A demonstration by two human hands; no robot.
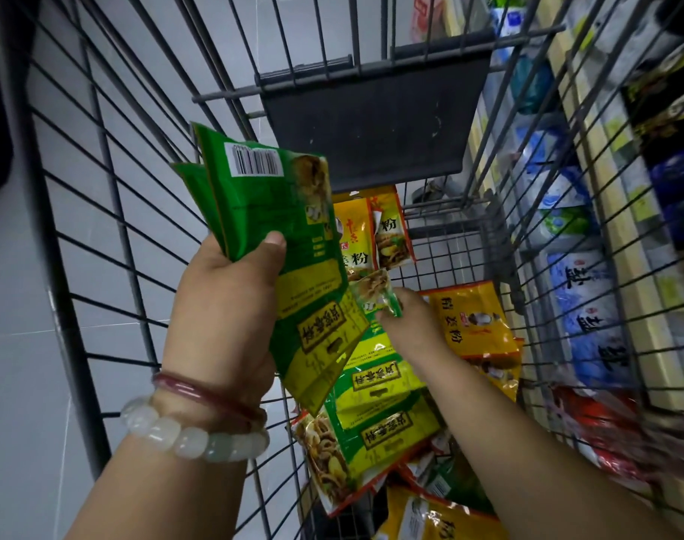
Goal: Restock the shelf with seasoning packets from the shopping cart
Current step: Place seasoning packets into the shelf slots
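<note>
Early stage: left hand (pixel 231 290) grips a fan of green packets (pixel 270 212), right hand (pixel 406 317) pinches another inside the cart (pixel 98 212); many remain, none shelved yet.

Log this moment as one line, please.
left hand: holds green packets | right hand: pinches green packet | cart: packets remain
</note>
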